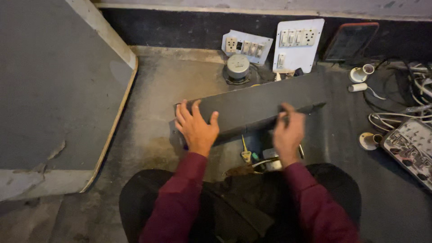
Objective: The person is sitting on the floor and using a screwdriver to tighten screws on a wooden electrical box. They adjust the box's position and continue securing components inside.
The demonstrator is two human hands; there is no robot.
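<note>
Head view: the left hand (pixel 196 128) grips the near-left end of a long dark panel (pixel 256 105), fingers curled over its top edge. The right hand (pixel 288 132), blurred, clasps the panel's lower edge near the middle. Beyond the panel lean two switch plates (pixel 294 45); right of the right hand lie cables (pixel 396 118). Bare floor (pixel 144 117) opens left of the left hand, up to a board (pixel 54 90).

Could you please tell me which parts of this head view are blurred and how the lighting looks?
Head view: the right hand is motion-blurred on the dark board; the left hand gripping the board's end is sharper; lighting is dim and warm, the white switch panel brightest.
</note>
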